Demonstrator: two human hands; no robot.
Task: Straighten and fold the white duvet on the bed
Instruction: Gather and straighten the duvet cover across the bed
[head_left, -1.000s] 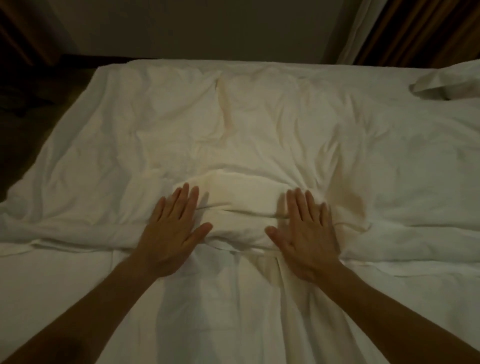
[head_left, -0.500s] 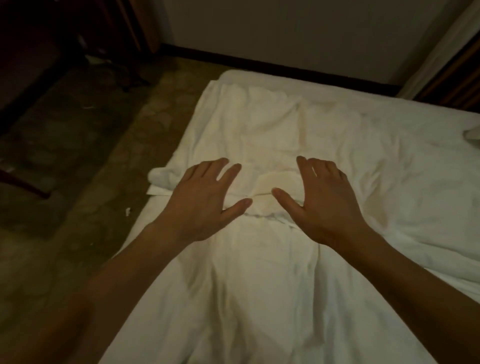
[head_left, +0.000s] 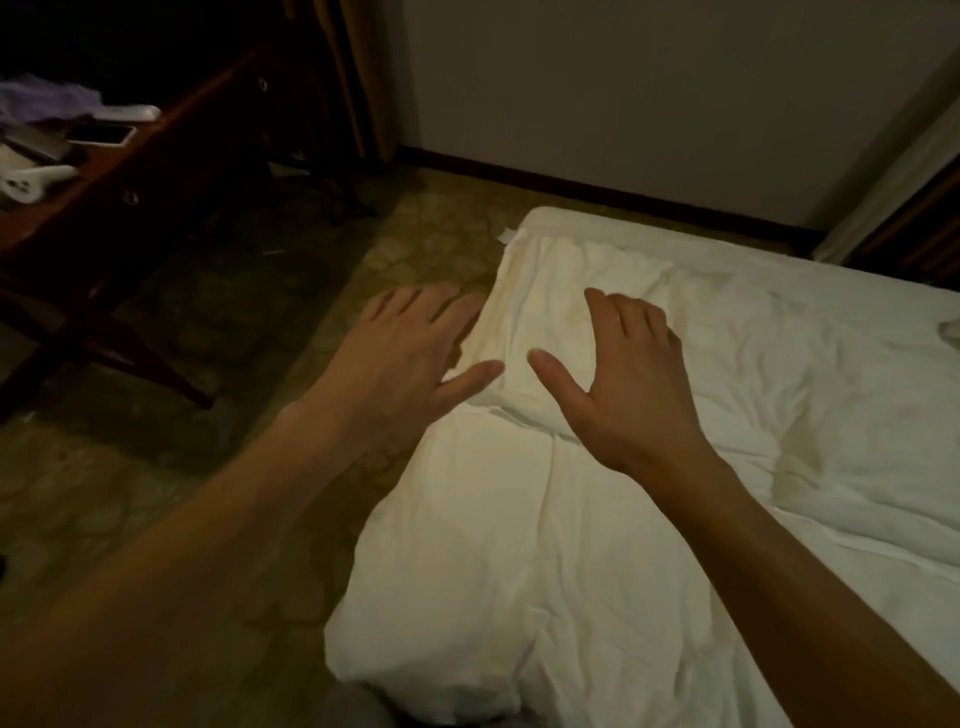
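Room: dim; bed (head_left: 727, 249) beside floor.
Duvet (head_left: 545, 519): bunched edge just beyond both thumbs.
Left hand (head_left: 395, 364): spread, grasping nothing, nearer the bed's side.
Right hand (head_left: 623, 374): spread, grasping nothing.

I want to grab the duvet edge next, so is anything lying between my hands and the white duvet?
Nothing visible does. The left hand and right hand spread open just over the white duvet near the bed's corner, with only bare fabric beneath them.
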